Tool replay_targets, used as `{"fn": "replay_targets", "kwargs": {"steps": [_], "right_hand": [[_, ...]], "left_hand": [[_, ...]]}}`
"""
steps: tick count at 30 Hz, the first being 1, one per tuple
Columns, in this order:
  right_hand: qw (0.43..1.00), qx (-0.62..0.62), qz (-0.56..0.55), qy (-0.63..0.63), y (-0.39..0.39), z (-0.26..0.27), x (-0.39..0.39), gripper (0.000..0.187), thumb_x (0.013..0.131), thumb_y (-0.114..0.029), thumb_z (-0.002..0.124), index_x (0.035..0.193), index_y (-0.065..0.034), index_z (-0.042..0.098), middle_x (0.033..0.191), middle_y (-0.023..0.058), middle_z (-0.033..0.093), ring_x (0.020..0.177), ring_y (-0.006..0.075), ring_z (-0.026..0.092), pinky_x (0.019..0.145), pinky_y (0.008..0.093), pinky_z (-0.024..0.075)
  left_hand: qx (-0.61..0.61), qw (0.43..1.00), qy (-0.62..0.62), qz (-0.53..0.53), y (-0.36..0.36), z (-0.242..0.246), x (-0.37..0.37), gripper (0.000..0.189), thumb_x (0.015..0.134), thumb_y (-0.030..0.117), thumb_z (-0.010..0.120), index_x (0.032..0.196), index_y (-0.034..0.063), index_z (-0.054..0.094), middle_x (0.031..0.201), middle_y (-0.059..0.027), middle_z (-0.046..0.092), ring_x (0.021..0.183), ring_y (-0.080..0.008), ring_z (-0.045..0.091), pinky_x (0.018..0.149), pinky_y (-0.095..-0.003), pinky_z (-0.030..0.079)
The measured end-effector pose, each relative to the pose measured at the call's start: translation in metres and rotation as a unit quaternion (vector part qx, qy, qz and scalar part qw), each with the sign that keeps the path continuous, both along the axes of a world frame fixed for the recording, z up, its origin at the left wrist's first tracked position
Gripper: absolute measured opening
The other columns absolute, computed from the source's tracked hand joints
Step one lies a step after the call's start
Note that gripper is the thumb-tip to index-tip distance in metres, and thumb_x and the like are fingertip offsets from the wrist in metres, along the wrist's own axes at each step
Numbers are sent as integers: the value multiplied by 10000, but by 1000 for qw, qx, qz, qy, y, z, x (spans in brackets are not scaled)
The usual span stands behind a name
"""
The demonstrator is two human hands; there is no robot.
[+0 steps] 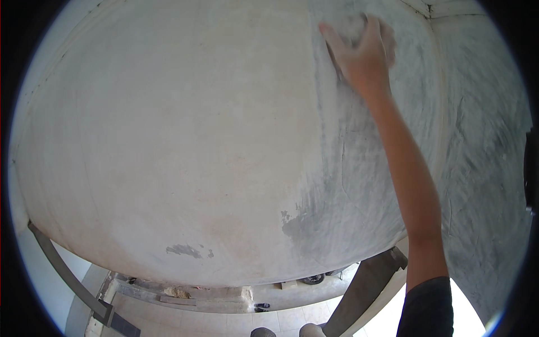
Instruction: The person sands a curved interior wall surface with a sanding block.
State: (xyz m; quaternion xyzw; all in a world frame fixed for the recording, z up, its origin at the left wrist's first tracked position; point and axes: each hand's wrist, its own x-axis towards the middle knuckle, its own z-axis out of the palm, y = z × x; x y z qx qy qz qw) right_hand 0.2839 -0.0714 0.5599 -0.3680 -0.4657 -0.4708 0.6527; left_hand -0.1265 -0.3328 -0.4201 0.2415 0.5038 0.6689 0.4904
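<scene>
My right hand (364, 57) is raised high against a plastered surface (210, 126), with the arm stretched up from a dark sleeve. Thumb and fingers spread around a pale flat pad (350, 29), which has a dark edge and presses on the surface. Motion blurs both, so I cannot tell exactly what the pad is. Under and around the hand the plaster is streaked grey and white, with thin ridges. Left of a fairly straight vertical border, it is smoother and cream coloured. Two small grey patches show near its lower edge. My left hand is out of view.
An adjoining grey-streaked wall (480, 126) meets the surface at a right-hand corner. Dark beams or posts (366, 286) (67, 269) stand at both lower sides. Far below lie a tiled floor (290, 321), a pair of dark footwear (262, 306) and a ledge (219, 297) with rubble.
</scene>
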Motion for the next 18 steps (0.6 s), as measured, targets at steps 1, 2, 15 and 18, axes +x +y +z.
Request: {"fn": "replay_targets", "kwargs": {"steps": [1,2,15,18], "right_hand": [[998,41,32,-34,5,-15,-4,811,799,-539,707,1298,36,428,1352,244,358,1290,394,267,1066,562,195],[997,45,47,-39,5,-27,-10,811,799,-539,707,1298,36,428,1352,244,358,1290,394,267,1066,562,195],[998,43,16,-51,8,-47,-1,732,808,-514,703,1245,26,469,1350,269,346,1292,424,257,1045,595,185],[998,32,-33,-48,11,-38,2,759,808,-528,703,1262,23,447,1362,249,339,1298,412,259,1064,580,187]], "left_hand": [[4,1000,-6,13,-1,-2,3,245,794,209,645,610,81,547,628,-49,584,524,-165,501,460,-326,431],[-148,961,233,-18,-6,-2,4,268,784,225,668,593,75,556,621,-40,598,523,-150,516,451,-326,425],[-34,999,7,14,-8,-1,11,244,827,118,677,626,57,553,654,-68,633,632,-151,602,605,-393,490],[-24,995,-51,87,-9,-7,13,191,841,81,657,686,62,546,695,-70,627,643,-156,596,618,-371,510]]}}
